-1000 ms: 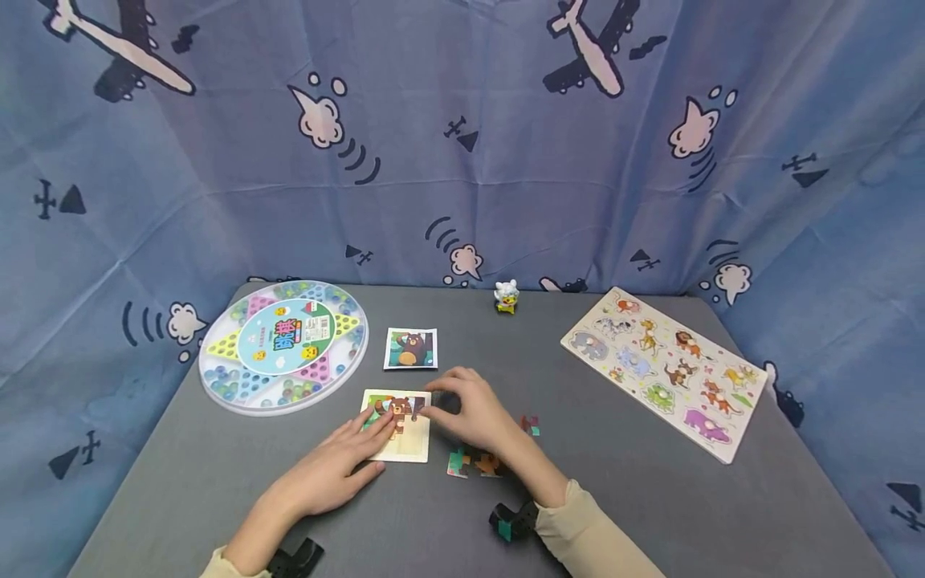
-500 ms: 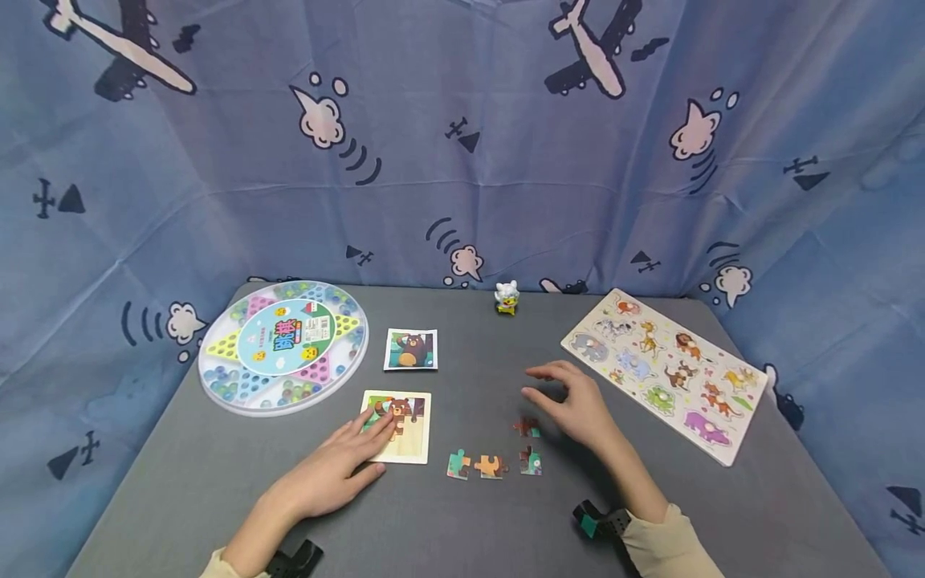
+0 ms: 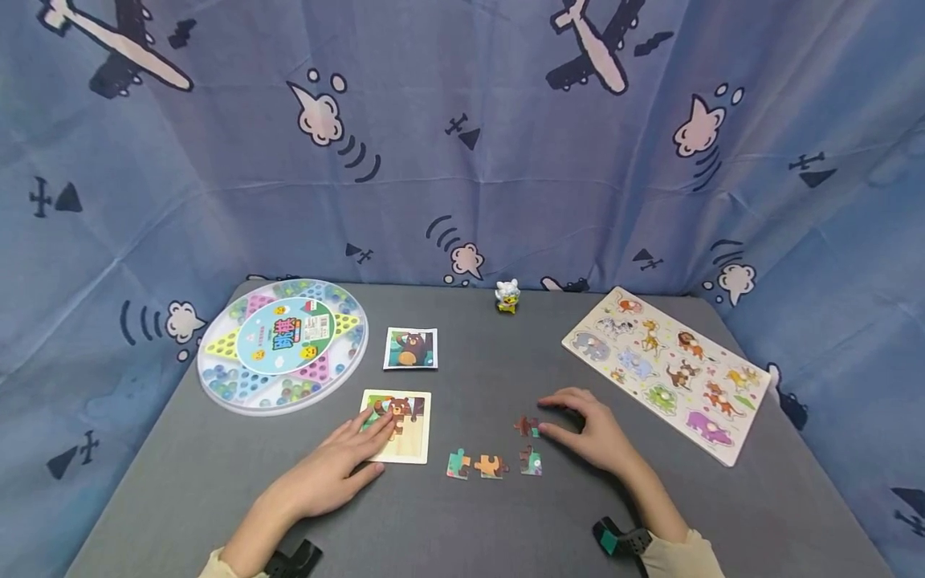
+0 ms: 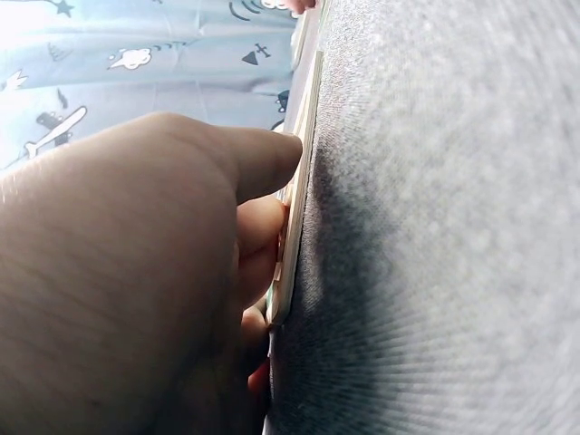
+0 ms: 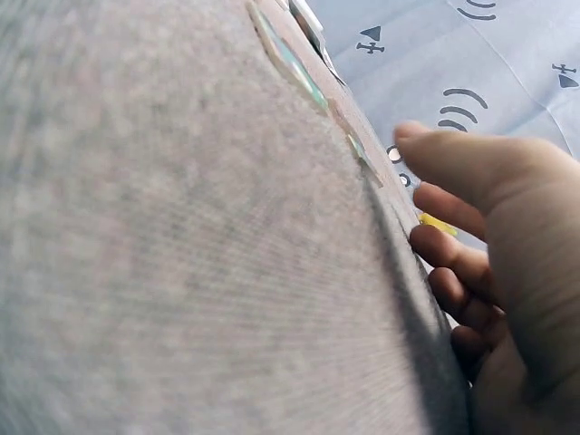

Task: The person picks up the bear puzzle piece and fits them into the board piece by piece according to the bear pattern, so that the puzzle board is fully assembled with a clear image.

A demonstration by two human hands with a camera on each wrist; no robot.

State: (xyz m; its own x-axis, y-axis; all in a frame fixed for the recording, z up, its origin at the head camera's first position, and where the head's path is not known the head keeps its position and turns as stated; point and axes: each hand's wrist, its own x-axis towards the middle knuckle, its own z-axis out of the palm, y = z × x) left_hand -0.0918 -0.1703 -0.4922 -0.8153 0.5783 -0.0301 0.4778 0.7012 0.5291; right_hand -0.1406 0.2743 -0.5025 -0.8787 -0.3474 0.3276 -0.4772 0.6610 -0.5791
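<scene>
My left hand (image 3: 318,474) lies with extended fingers over the left part of a jigsaw tray (image 3: 413,446), whose upper part holds fitted bear-picture pieces. In the left wrist view my thumb rests along the tray's pale edge (image 4: 297,236). To the right of the tray, my right hand (image 3: 596,433) hovers low, thumb and index finger spread apart beside a brown-and-teal puzzle piece (image 3: 527,426). No object sits between those fingers. Nearer me lie an orange piece (image 3: 491,467), a green piece (image 3: 458,464) and a dark-and-teal piece (image 3: 531,462), all loose on the table.
Behind the tray is a bear picture card (image 3: 411,349). A round Chinese checkers board (image 3: 345,353) occupies the back left. An animal peg puzzle board (image 3: 636,377) lies angled on the right. One small white-and-yellow figurine (image 3: 507,297) stands at the rear edge, before a blue curtain (image 3: 405,217).
My right hand has left the tray's upper right corner and moved right, then lower, beside the brown-and-teal piece. My left hand has stayed on the tray.
</scene>
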